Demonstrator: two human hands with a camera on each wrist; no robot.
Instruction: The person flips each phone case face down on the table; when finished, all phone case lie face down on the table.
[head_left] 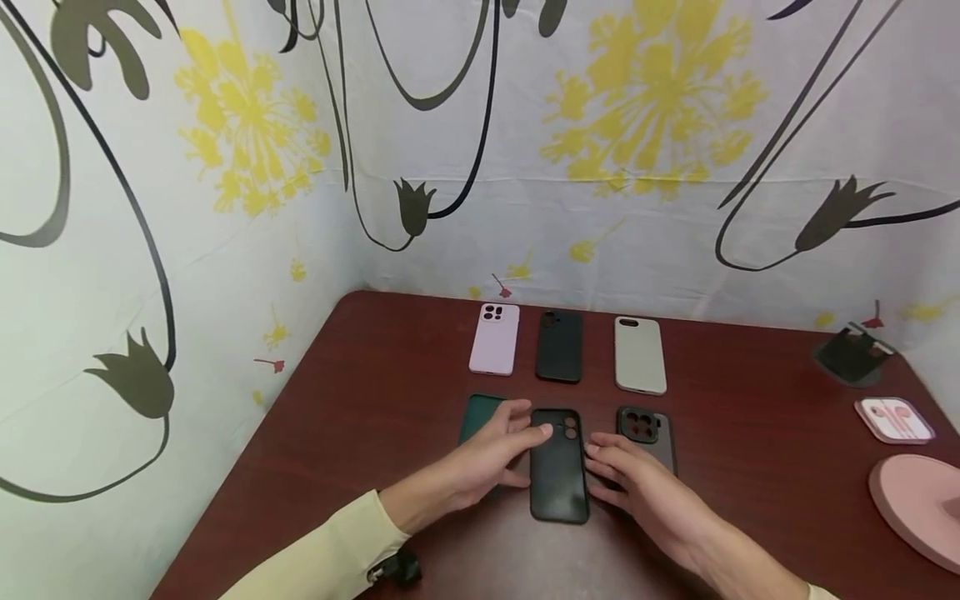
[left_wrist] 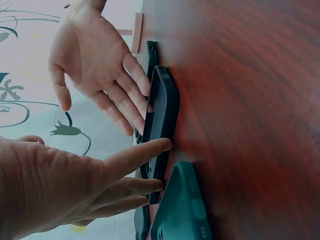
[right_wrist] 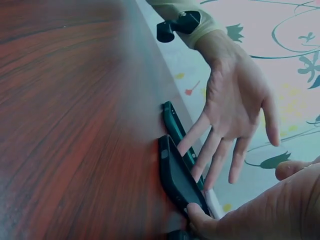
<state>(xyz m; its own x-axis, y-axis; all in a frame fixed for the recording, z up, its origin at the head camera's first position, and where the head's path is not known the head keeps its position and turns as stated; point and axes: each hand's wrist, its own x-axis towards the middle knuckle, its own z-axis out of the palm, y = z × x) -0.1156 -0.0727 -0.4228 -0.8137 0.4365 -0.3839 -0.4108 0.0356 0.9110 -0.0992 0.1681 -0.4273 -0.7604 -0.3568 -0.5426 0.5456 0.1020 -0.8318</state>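
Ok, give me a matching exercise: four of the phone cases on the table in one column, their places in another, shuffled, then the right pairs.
Things:
1. pink case
2. beige case
3. dark green case
4. black case between the hands

Places:
A. front row, middle, touched by the fingers of both hands
B. back row, left end
C. front row, left, partly under the left hand
D. back row, right end

Pairs: 1-B, 2-D, 3-C, 4-A
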